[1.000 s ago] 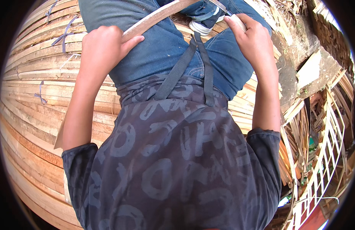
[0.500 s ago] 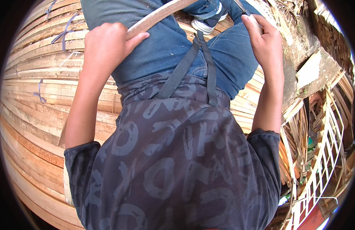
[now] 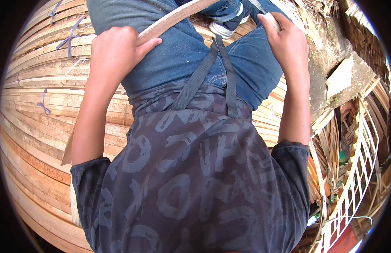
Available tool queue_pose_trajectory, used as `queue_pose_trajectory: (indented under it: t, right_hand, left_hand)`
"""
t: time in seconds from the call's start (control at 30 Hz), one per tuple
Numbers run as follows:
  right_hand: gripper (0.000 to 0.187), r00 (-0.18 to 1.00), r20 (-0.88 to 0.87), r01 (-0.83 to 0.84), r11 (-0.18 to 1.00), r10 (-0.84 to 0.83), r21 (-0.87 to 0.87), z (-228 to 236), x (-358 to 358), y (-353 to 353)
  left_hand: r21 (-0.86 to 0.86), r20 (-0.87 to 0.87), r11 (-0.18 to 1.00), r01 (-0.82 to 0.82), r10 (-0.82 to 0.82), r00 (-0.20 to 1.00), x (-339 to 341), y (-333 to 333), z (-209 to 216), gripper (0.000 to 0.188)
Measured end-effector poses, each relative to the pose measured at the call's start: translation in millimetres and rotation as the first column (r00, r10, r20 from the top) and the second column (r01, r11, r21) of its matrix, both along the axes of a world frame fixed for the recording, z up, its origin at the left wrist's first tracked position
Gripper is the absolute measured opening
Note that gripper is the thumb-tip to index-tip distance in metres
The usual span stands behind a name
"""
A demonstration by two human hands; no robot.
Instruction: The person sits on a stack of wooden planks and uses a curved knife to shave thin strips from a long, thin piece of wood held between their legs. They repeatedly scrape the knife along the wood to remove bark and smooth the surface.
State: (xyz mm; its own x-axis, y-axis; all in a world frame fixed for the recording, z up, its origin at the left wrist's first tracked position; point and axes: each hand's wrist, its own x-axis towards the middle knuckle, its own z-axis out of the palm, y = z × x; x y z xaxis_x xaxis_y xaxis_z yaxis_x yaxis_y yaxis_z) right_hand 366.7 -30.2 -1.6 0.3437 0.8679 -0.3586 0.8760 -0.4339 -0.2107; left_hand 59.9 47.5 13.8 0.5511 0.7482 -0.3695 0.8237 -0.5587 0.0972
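My left hand is closed around a long wooden strip, thumb stretched along it. The strip bends up and right over my jeans and leaves the picture at the top. Its other end seems to show beside my left forearm. Higher on the right, my right hand grips a knife by its pale wooden handle. Part of its grey blade points up and left; the tip is out of view. Knife and strip are apart where both can be seen.
Stacked wooden planks fill the left side, some bundled with purple ties. A stone block lies to the right. Below it are a woven lattice and loose split strips. My shoe shows at the top.
My right hand has shifted slightly up and left with the knife. My left hand has moved a little left, and the strip's end beside my forearm sticks out farther.
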Motion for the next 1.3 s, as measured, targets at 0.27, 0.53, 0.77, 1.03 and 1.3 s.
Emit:
queue_pose_trajectory:
  t: [0.27,0.53,0.77,1.03,1.3]
  right_hand:
    - [0.050,0.989,-0.020,0.146,0.989,-0.146,0.033,-8,49,-13]
    - [0.048,0.996,-0.073,0.053,0.998,-0.051,0.028,-9,15,-7]
    - [0.033,0.990,-0.137,0.052,0.984,-0.028,0.171,9,1,-2]
    - [0.048,0.997,-0.016,0.076,0.995,-0.075,0.071,-14,0,-12]
    - [0.055,0.984,0.037,0.171,0.983,-0.174,0.062,-20,55,-10]
  left_hand:
    - [0.001,0.016,1.000,0.005,-0.005,1.000,2,2,1,0.068]
    - [-0.037,-0.031,0.999,-0.019,0.018,0.999,3,2,2,0.071]
    - [-0.026,-0.097,1.000,0.003,-0.005,0.995,8,2,7,0.065]
    - [-0.031,-0.021,0.999,-0.012,0.012,1.000,6,4,0,0.072]
    - [-0.004,0.002,1.000,-0.011,0.011,1.000,1,3,1,0.072]
